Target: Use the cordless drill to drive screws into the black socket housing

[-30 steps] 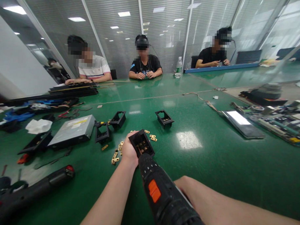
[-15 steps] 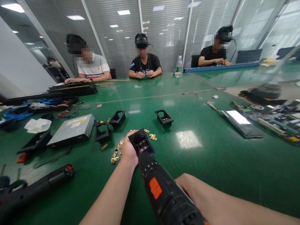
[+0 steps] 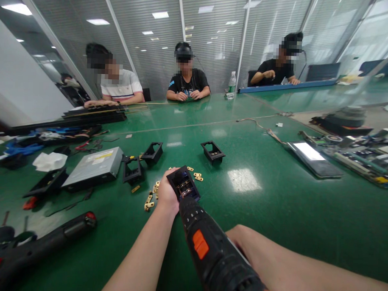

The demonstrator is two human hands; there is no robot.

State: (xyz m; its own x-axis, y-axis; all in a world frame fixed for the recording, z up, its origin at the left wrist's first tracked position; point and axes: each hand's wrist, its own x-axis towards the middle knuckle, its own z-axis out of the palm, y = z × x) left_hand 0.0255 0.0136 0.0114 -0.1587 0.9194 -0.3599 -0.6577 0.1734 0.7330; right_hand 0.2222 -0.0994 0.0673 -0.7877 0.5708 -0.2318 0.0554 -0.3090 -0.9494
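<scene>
My left hand (image 3: 167,194) is closed around a black plastic housing (image 3: 179,175), tilted with its open side facing me; small metal parts show inside. My right hand (image 3: 241,238) grips a cordless drill (image 3: 206,243), black with an orange switch. The drill's front end meets the near edge of the housing, and its bit is hidden. Small brass plates (image 3: 149,201) lie beside my left hand, with more brass plates (image 3: 198,176) just beyond the housing. Similar black housings (image 3: 132,171) stand further back, one (image 3: 213,152) of them to the right.
A grey disc drive (image 3: 94,167) lies to the left, and a black and red power tool (image 3: 50,246) at near left. On the right are a phone (image 3: 314,160) and circuit boards (image 3: 368,158). Several people sit across the green table (image 3: 274,220); a bottle (image 3: 231,85) stands near them.
My hands, the housing and the drill hold almost the same position. Across the table, the person at right has raised one hand.
</scene>
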